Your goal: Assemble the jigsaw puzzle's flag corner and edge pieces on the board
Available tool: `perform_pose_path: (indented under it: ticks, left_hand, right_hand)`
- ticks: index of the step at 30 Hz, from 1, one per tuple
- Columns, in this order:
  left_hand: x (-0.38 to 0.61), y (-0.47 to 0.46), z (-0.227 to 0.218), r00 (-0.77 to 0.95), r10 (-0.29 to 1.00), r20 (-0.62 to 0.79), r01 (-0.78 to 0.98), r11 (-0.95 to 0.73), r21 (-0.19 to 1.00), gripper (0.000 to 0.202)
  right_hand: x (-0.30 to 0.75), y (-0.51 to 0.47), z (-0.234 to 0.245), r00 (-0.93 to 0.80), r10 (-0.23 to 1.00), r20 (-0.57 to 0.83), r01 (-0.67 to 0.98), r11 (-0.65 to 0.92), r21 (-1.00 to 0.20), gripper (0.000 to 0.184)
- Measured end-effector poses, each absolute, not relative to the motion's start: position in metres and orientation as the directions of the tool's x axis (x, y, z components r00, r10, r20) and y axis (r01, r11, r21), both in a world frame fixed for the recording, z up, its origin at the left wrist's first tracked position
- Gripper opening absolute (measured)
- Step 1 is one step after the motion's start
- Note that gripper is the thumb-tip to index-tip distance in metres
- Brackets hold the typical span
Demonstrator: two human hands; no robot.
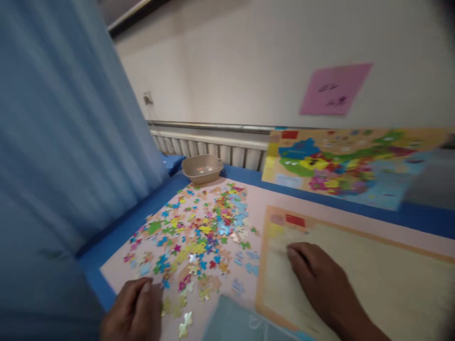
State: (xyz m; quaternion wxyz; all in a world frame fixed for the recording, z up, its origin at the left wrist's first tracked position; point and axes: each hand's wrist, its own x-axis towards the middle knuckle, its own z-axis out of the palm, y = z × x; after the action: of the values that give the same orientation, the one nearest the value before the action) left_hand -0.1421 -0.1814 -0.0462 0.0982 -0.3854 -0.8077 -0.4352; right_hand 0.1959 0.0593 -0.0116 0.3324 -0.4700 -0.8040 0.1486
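My left hand [130, 310] is closed beside the near left edge of a spread of small, colourful jigsaw pieces [206, 229]. Its fingers curl in, and whatever they might hold is hidden. On the pale puzzle board [373, 265] with an orange border rests my right hand [316, 274], near the board's upper left part. Those fingers are also bent and closed, with nothing readable between them. Just above the hand, a red flag section [295, 220] shows in the board's upper left corner. Joined pale pieces [185, 325] lie right of my left hand.
A beige bowl [202, 181] with a few pieces stands at the back. The colourful map picture [341, 166] leans against the wall under a pink note [336, 90]. A blue curtain [71, 123] hangs on the left. A greyish plastic sheet [234, 319] lies in front.
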Motion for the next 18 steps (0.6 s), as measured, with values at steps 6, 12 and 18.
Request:
perform_pose_path:
  ticks: [6, 12, 18]
  left_hand:
    - [-0.134, -0.176, -0.032, -0.64, 0.565, 0.521, 0.737, 0.26, 0.623, 0.026]
    - [-0.129, -0.177, -0.028, -0.686, 0.552, 0.474, 0.679, 0.251, 0.689, 0.026]
    - [-0.131, -0.183, -0.022, -0.756, 0.536, 0.376, 0.567, 0.248, 0.785, 0.03]
  right_hand:
    - [0.192, 0.069, -0.011, -0.307, 0.916, 0.256, 0.707, 0.4, -0.583, 0.035]
    - [0.184, 0.066, -0.001, -0.254, 0.955, 0.153, 0.788, 0.296, -0.54, 0.043]
    - [0.183, 0.062, 0.0, -0.247, 0.962, 0.121, 0.826, 0.274, -0.493, 0.043]
